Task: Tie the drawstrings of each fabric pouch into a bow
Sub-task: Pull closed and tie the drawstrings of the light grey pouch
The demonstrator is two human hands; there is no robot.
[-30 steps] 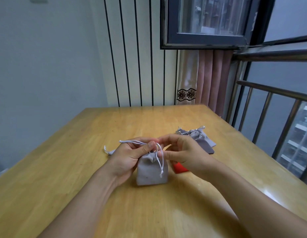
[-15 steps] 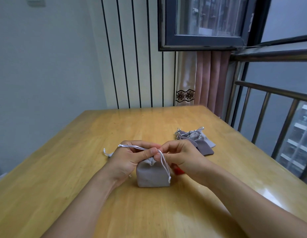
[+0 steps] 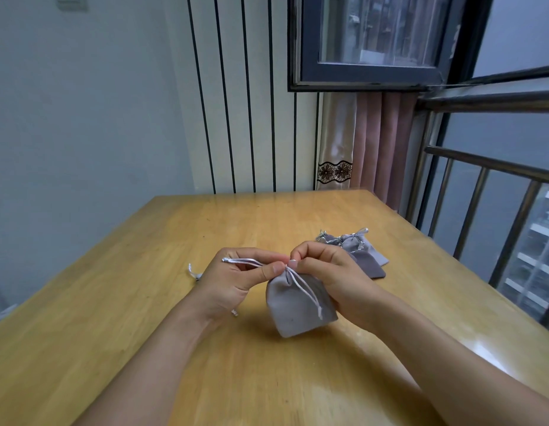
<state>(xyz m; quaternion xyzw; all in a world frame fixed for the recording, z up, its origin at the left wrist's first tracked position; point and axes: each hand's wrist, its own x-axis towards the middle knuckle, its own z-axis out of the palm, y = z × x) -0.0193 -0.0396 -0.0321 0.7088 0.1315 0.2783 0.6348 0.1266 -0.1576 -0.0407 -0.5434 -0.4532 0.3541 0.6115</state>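
The wooden table (image 3: pixel 144 318), smooth and glossy with a yellow grain, carried everything. On it, toward the right and beyond the hands, lay a small heap of grey fabric pouches (image 3: pixel 364 255), soft and flat, their pale cords apparently already in bows. Nearer, the pouch in hand (image 3: pixel 301 305) stood with its base on the table, its matte grey cloth gathered to a puckered neck between the two hands. The left hand (image 3: pixel 233 281) was closed, thumb and forefinger pinching a satiny white drawstring (image 3: pixel 245 262) that ran taut leftward from the neck. The right hand (image 3: pixel 331 272) was curled shut at the neck, pinching there; exactly what it held could not be made out. A second cord end (image 3: pixel 307 292) hung loose down the front of the pouch. The slick cord would likely slip from the pinch if tension eased, undoing the knot; a hard pull could topple the light pouch.
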